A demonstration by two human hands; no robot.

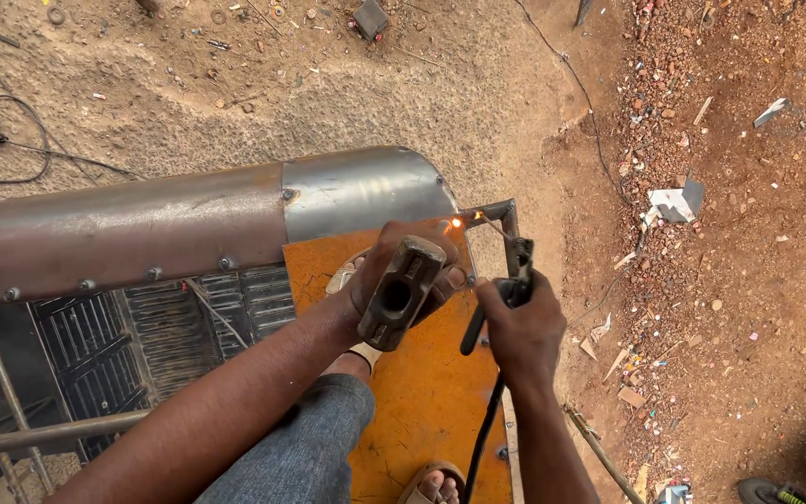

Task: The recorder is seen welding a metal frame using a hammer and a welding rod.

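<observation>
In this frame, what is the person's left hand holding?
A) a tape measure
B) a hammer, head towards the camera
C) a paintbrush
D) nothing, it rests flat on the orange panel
B: the left hand grips a hammer whose worn metal head faces up at the camera, while the right hand holds a welding electrode holder near the glowing spot on the metal frame corner.

An open-air metalworking yard: bare reddish dirt ground (403, 103) strewn with rubble and metal scraps (673, 201), black cables (11, 154) trailing across it, a curved grey sheet-metal cover (188, 219), an orange steel plate (422, 392) and a glowing weld spark (456, 222).
</observation>
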